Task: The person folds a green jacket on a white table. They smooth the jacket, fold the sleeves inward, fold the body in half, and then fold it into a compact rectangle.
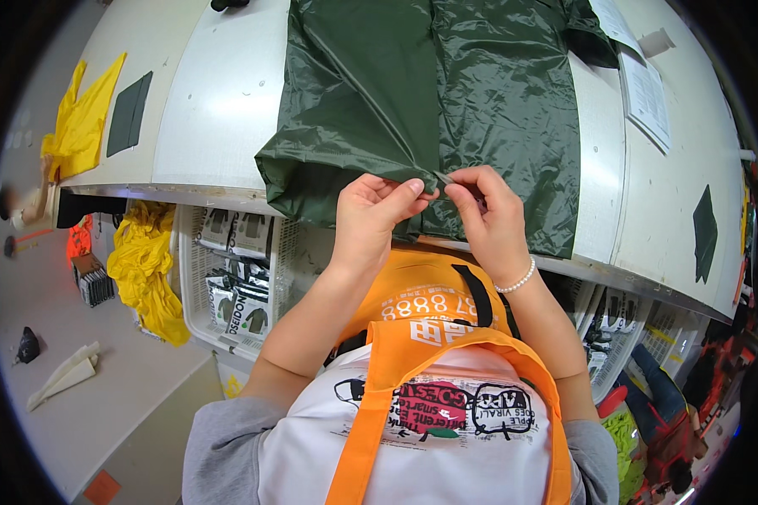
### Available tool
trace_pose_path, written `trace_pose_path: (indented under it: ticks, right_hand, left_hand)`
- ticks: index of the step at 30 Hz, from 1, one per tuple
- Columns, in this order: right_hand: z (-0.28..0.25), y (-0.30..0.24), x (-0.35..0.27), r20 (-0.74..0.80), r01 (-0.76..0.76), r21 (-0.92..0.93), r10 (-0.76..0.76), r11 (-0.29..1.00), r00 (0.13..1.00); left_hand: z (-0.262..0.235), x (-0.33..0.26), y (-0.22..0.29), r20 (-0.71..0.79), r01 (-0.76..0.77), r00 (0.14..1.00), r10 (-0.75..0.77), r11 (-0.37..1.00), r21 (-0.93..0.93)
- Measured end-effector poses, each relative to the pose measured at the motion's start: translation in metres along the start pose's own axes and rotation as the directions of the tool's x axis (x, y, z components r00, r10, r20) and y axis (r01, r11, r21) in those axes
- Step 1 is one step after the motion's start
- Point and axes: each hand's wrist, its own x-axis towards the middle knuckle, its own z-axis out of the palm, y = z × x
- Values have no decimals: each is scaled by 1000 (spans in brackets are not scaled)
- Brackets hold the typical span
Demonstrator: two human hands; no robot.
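A dark green, shiny raincoat [505, 109] lies spread over the table, its lower hem hanging past the near edge. My left hand [377, 210] is closed on the hem beside the coat's middle line, thumb pressed against the fingers. Just to its right, my right hand [488, 215] pinches the adjoining edge of the same coat between thumb and fingers, where a small pointed bit of fabric shows. The two hands almost touch. On the left, the coat's lower part is lifted into a loose fold.
White baskets [227, 337] of packaged garments stand under the table, with yellow fabric [147, 269] beside them. Papers [646, 101] lie at the right. At the far left, another person's hand [49, 166] is at a yellow garment [88, 118]. Another person [674, 438] is at the lower right.
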Motion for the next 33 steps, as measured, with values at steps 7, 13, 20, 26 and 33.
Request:
trace_pose_path:
  ticks: [7,13,20,26,33]
  right_hand:
    - [12,-16,17,114,-310,668,319,677,941]
    - [9,-12,26,85,-310,650,338,694,937]
    - [18,-26,28,-90,-94,602,184,793,979]
    - [31,-17,14,-162,64,210,-30,976,986]
    - [-6,14,27,-310,52,-34,-60,998,949]
  left_hand:
    - [-9,-1,-7,4,123,992,-123,990,-62]
    - [-10,-5,15,448,-664,498,742,-5,748]
    - [-5,13,22,34,-454,868,496,763,460]
    - [-2,10,28,-34,-207,976,214,968,142]
    - [-30,12,-11,409,-489,861,300,273,828]
